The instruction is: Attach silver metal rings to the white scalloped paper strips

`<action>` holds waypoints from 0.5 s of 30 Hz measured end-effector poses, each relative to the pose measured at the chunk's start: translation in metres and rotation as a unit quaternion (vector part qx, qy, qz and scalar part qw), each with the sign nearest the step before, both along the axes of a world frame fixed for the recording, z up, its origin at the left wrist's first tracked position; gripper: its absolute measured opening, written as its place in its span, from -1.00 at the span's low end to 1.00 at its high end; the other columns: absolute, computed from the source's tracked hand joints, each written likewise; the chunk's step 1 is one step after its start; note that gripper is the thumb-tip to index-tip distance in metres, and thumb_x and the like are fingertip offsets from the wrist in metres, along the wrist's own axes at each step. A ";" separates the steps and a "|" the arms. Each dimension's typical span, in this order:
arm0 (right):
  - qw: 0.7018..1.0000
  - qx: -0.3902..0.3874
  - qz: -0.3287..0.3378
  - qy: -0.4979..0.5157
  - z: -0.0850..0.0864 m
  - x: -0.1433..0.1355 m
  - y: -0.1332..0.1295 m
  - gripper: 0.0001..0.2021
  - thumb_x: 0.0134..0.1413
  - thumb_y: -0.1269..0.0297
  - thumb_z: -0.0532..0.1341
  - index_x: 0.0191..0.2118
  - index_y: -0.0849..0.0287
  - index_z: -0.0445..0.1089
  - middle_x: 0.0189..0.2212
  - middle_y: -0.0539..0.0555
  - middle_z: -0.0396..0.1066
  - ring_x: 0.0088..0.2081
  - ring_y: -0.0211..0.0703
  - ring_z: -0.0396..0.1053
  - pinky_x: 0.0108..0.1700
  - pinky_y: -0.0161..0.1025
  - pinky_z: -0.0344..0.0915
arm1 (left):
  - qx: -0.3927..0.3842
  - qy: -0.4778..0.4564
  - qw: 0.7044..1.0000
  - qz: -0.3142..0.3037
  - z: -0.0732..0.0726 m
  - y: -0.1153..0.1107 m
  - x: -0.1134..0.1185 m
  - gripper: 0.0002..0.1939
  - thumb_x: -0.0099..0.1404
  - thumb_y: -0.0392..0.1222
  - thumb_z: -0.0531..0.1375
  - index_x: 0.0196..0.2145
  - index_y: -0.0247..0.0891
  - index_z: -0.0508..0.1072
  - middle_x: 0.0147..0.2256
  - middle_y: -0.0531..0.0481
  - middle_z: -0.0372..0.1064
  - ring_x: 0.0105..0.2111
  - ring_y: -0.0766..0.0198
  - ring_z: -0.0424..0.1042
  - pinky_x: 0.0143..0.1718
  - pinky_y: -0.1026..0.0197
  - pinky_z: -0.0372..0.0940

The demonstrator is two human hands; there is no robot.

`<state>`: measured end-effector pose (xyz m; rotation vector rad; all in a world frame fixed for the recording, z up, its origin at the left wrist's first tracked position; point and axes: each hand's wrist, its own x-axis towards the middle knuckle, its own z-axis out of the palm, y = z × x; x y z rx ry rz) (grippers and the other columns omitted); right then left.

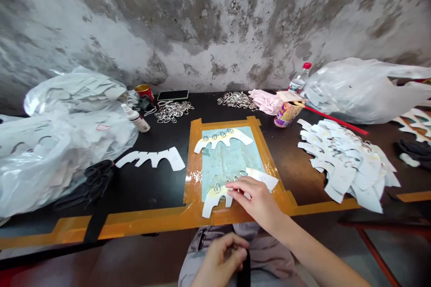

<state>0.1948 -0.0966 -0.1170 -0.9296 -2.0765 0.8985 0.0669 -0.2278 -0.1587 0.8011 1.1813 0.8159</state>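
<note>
**Light Touch at the Near Edge: Fingers Close In on a Ringed White Cut-Out**

A flat white cut-out (209,202) lies at the near end of a pale blue sheet (232,161) bordered with amber tape (193,161) on a dark table (161,143), small metal rings (217,187) standing along its far edge. A matching far cut-out (240,136), also ringed, lies at the sheet's far end.

The piece looks thin and light, likely card-like: stiff enough to stay flat, yet apt to bend or crease at its narrow prongs. The rings look hard, smooth and perhaps slippery; a yellowish stain beside them may be tacky. The broad right end appears the safest hold for the sheet piece, a fine pinch on the upper loop the best for a ring.

The right hand (259,199) reaches in from the near right, palm down, wrist low, forearm slanting across the table's edge. Its thumb and index fingers (239,184) draw close at the second ring from the left; whether they grip it cannot be told. The left hand (222,258) hangs over the lap, its fingers loosely curled, nothing seen in them; whether the tips meet is unclear.
</note>
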 end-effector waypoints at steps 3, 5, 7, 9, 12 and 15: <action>0.989 -0.055 -0.033 0.131 0.012 0.001 -0.016 -0.90 0.13 0.25 0.29 -0.34 0.15 0.47 -0.43 0.02 0.47 -0.39 -0.22 0.39 -0.33 -0.28 0.29 | 0.093 0.067 0.990 0.084 0.044 0.013 -0.013 -0.80 0.17 -0.04 0.28 -0.40 -0.23 0.55 -0.48 -0.03 0.42 -0.50 0.29 0.41 -0.45 0.30 0.31; 0.983 -0.045 -0.046 0.174 0.019 -0.003 -0.022 -0.85 0.09 0.24 0.33 -0.43 0.16 0.45 -0.49 0.00 0.45 -0.40 -0.22 0.38 -0.31 -0.27 0.29 | 0.187 0.134 0.964 0.131 0.065 0.020 -0.027 -0.87 0.22 -0.11 0.25 -0.37 -0.19 0.54 -0.45 0.00 0.43 -0.48 0.30 0.42 -0.44 0.30 0.32; 0.981 -0.025 -0.039 0.190 0.025 -0.008 -0.026 -0.82 0.07 0.24 0.34 -0.47 0.17 0.43 -0.52 -0.02 0.44 -0.42 -0.23 0.36 -0.30 -0.26 0.26 | 0.277 0.197 0.927 0.159 0.076 0.023 -0.040 -0.95 0.24 -0.20 0.24 -0.35 -0.16 0.53 -0.41 0.03 0.43 -0.42 0.32 0.43 -0.39 0.32 0.33; 0.981 -0.015 -0.024 0.193 0.028 -0.012 -0.027 -0.82 0.08 0.25 0.34 -0.48 0.17 0.43 -0.53 -0.03 0.44 -0.42 -0.25 0.35 -0.28 -0.25 0.24 | 0.334 0.248 0.895 0.159 0.079 0.023 -0.051 -0.92 0.26 -0.27 0.23 -0.31 -0.14 0.53 -0.37 0.05 0.44 -0.36 0.34 0.44 -0.34 0.34 0.33; 0.980 -0.014 0.006 0.200 0.029 -0.020 -0.029 -0.83 0.09 0.27 0.33 -0.47 0.16 0.44 -0.52 -0.05 0.44 -0.42 -0.27 0.34 -0.26 -0.26 0.21 | 0.371 0.299 0.868 0.141 0.080 0.017 -0.065 -0.86 0.27 -0.33 0.21 -0.25 -0.13 0.51 -0.33 0.06 0.44 -0.34 0.36 0.44 -0.33 0.34 0.33; 0.977 -0.033 0.047 0.206 0.028 -0.034 -0.031 -0.82 0.08 0.24 0.34 -0.47 0.16 0.44 -0.52 -0.05 0.44 -0.43 -0.28 0.32 -0.25 -0.26 0.19 | 0.392 0.346 0.842 0.130 0.086 0.009 -0.079 -0.81 0.27 -0.37 0.21 -0.21 -0.12 0.50 -0.32 0.07 0.43 -0.32 0.37 0.44 -0.32 0.34 0.34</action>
